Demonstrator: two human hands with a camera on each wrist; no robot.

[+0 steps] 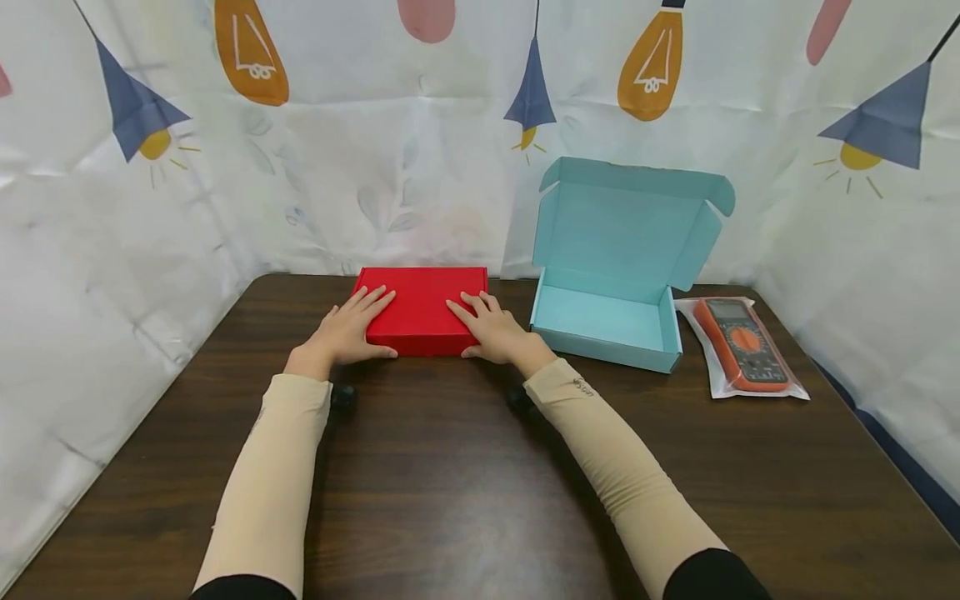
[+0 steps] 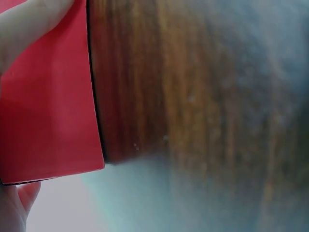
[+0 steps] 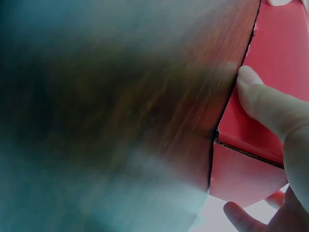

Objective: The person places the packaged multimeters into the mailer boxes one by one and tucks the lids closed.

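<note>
Pip: How far along does it look?

Jo: Part of the way, I'd guess. The red box (image 1: pixel 423 304) sits to the left of the blue box (image 1: pixel 626 229), with a small gap between them. Its lid is down, so it looks closed. You have both hands on it, so I think you are not done with it. The blue box has its lid up, so that one is not closed. The meter (image 1: pixel 746 346) lies in its clear bag (image 1: pixel 701 343) to the right of the blue box, not in it.

Pip: What are your hands doing?

Jo: Your left hand (image 1: pixel 352 332) is on the end of the red box far from the blue box. Your right hand (image 1: pixel 498 336) is on the end near the blue box. Both have their fingers spread over the top, with the thumbs on the front side.

Pip: And how does the red box look?

Jo: Bright red, wide and low, with straight sides. It lies flat on the brown table (image 1: pixel 450 467). Up close, your right wrist view shows a thin brown edge of card near a corner. I see no dents. You can't see inside it, so I can't tell what it holds.
</note>
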